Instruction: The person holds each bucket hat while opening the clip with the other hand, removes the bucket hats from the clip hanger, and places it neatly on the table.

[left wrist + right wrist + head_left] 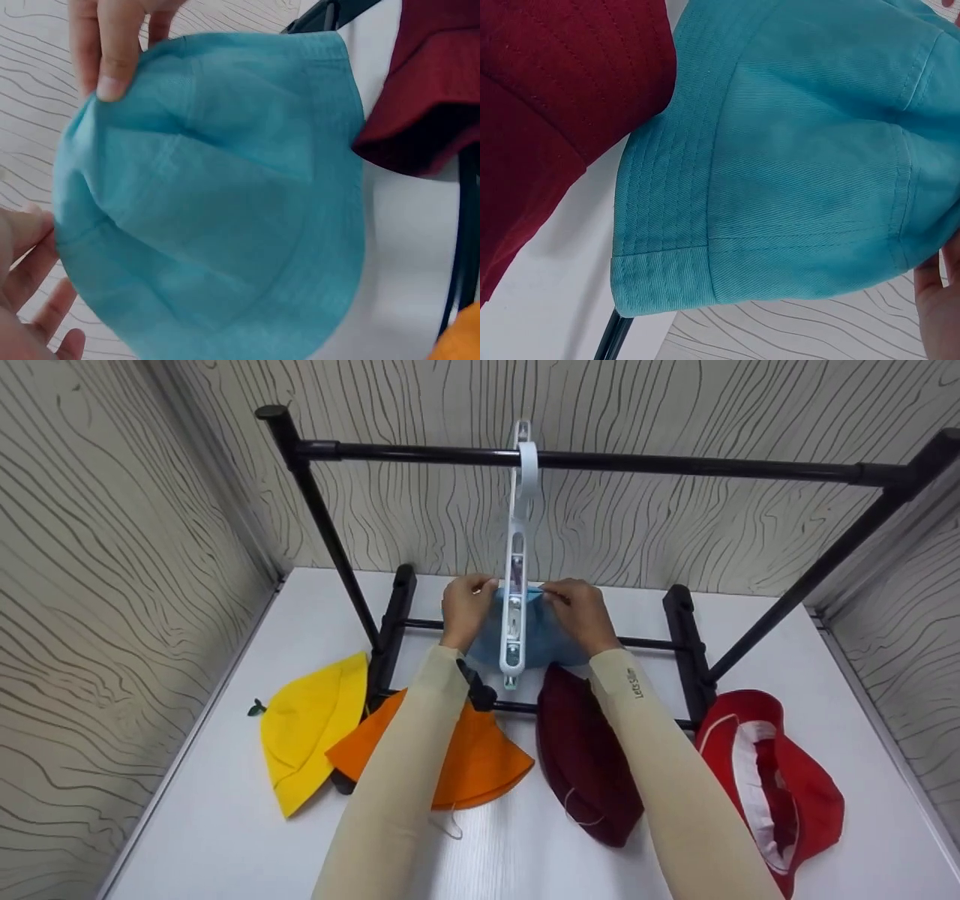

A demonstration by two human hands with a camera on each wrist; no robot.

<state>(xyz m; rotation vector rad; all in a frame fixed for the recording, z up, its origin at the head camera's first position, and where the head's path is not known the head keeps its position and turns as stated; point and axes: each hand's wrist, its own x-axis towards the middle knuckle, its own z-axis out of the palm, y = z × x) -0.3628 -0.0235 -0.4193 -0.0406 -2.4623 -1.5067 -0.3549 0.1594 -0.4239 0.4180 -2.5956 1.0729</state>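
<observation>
A light-blue bucket hat [555, 639] is held up under the black rail, its crown away from me and its brim toward me. My left hand [466, 611] pinches the crown edge on the left; in the left wrist view its thumb and fingers touch that edge. On the other side my right hand [583, 615] pinches the crown, its thumb lying on the cloth of the hat [225, 187]. Between my hands and above the hat, a white hanger [515, 619] hangs end-on, covering the hat's middle.
The hanger hooks over the black rail [675, 465] of a rack. On the white table [247, 840] lie a yellow hat [315, 720], an orange hat [480, 765], a maroon hat [577, 757] and a red hat [814, 799]. Patterned panels [90, 585] stand around the table.
</observation>
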